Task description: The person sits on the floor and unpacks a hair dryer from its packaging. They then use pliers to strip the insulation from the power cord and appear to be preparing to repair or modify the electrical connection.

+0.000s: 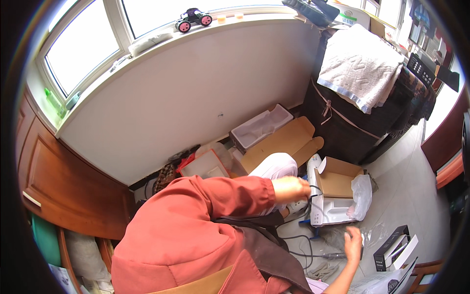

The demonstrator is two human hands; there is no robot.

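My left hand [292, 189], in a red sleeve, hangs blurred in front of my bent knee. A dark cable [316, 188] loops from beside its fingertips towards an open white carton [317, 217]; whether the fingers grip it cannot be told. The carton has a raised brown cardboard flap [339, 180] and a white moulded insert [334, 209]. A translucent plastic bag [361, 198] hangs over its far side. My right hand [352, 242] is raised above the floor near the carton's lower corner, fingers apart, holding nothing.
More dark cable [308, 239] and crumpled clear plastic [372, 233] lie on the tiled floor. A small black box [393, 248] stands at lower right. An open brown carton [281, 145] is by the wall, and a black-covered piece of furniture [345, 132] bears a towel [361, 66].
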